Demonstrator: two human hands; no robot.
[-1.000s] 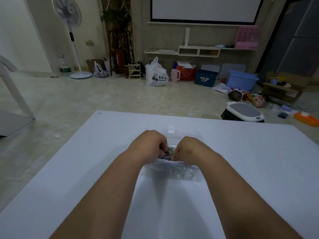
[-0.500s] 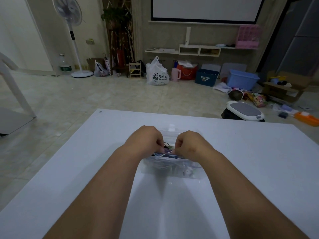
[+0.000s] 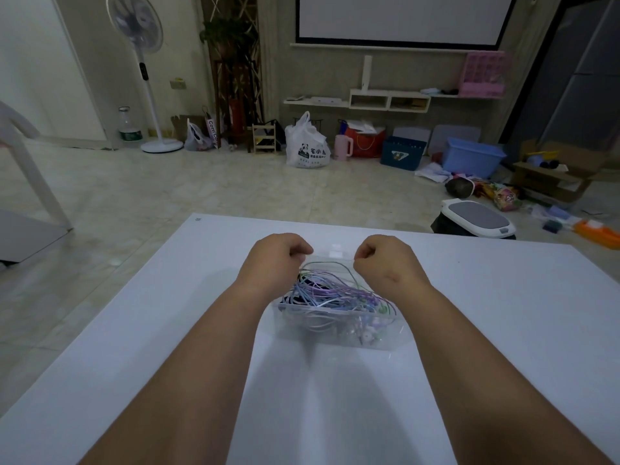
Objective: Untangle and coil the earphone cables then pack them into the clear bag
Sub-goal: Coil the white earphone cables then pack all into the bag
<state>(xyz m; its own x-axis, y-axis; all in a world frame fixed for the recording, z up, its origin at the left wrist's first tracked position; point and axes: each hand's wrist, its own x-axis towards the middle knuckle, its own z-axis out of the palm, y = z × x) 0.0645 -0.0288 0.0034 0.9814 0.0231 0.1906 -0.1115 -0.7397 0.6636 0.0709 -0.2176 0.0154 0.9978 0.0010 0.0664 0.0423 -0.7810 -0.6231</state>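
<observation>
On the white table [image 3: 503, 313], a little toward twelve o'clock from its middle, lies the clear bag [image 3: 292, 327] with its mouth gaping upward. Inside it sits a loose heap of earphone cables [image 3: 332, 290] in blue, purple, green and white, the loops rising above the bag's near rim, and a few pale earbuds [image 3: 367, 337] lie against the wall at about five o'clock of the heap. At ten o'clock of the bag the left hand [image 3: 278, 256] is curled into a fist, thumb and forefinger nipping the far edge of the bag's mouth. At two o'clock the right hand [image 3: 385, 260] does the same on the other end of that edge. The strip of plastic between them is stretched flat, and the two fists are well apart. Both forearms reach in from six o'clock, either side of the bag. Beyond the table, on the tiled floor, a white shopping bag [image 3: 307, 146] stands at twelve o'clock, a pedestal fan [image 3: 137, 25] at ten o'clock and a blue tub [image 3: 473, 156] at two o'clock.
</observation>
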